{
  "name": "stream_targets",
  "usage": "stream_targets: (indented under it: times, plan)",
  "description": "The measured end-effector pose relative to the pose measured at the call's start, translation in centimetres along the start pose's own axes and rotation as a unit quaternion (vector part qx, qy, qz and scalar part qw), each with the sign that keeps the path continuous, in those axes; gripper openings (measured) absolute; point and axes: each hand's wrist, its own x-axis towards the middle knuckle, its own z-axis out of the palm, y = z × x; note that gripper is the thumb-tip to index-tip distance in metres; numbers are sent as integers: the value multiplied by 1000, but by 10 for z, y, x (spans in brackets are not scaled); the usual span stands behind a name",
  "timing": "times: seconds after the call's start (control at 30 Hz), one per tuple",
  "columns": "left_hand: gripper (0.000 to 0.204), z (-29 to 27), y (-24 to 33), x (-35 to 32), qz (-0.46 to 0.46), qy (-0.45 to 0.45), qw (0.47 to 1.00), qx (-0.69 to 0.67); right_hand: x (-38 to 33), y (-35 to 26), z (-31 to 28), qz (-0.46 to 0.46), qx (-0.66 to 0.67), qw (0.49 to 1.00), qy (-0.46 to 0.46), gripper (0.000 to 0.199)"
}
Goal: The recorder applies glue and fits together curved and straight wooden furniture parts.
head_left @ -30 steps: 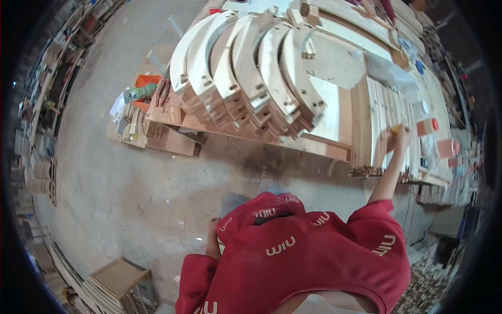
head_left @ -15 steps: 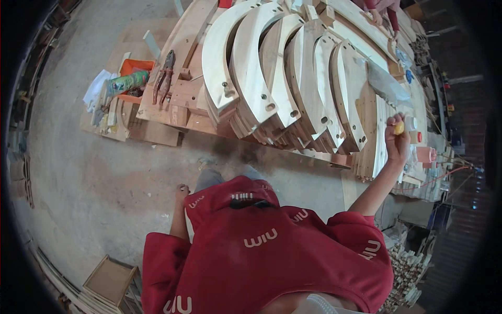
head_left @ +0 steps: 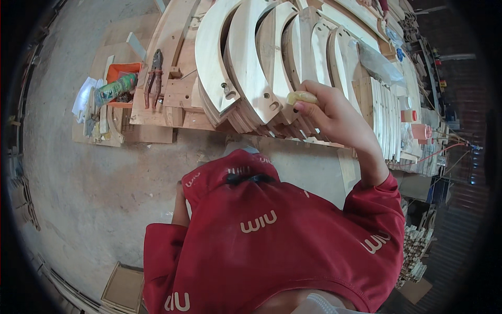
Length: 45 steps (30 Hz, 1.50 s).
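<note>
My right hand (head_left: pixel 332 112) is raised over the front edge of the workbench, its fingers closed on a small pale-yellow translucent piece (head_left: pixel 297 97) with a rounded end. Its exact kind does not show. Behind and beside that hand stand rows of stacked curved wooden parts (head_left: pixel 210 57), light in colour, with holes and slots at their near ends. My left hand (head_left: pixel 180 186) hangs low beside my body, almost wholly hidden by the red shirt; its fingers cannot be seen.
Red-handled pliers (head_left: pixel 155 78) lie on the bench's left part. An orange bin (head_left: pixel 119 70) with a green can (head_left: pixel 116 89) sits farther left. At the right are a plastic sheet (head_left: pixel 379 64) and a pink container (head_left: pixel 421 132). Another person's hand (head_left: pixel 365 2) shows at the far right.
My right hand has swung left from the bench's right end to the curved parts, carrying the yellow piece. My left hand has slipped mostly out of sight, and the view has shifted slightly.
</note>
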Motion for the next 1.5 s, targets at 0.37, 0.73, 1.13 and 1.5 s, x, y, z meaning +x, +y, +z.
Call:
stream_targets:
  times: [0.37, 0.73, 1.13, 1.5]
  plan:
    - [35, 43, -21, -19, -63, -43, 994, -75, 12, -7, 2, -26, -32, 997, -65, 28]
    - [35, 50, -12, -19, -83, -80, 984, -135, 12, 3, 9, -103, -158, 982, 5, 25]
    - [36, 44, -4, -8, -91, -102, 969, -205, 16, 5, 7, -115, -178, 977, -9, 24]
    - [37, 47, -4, 19, -84, -129, 950, -273, 21, 2, 7, -128, -206, 970, -11, 24]
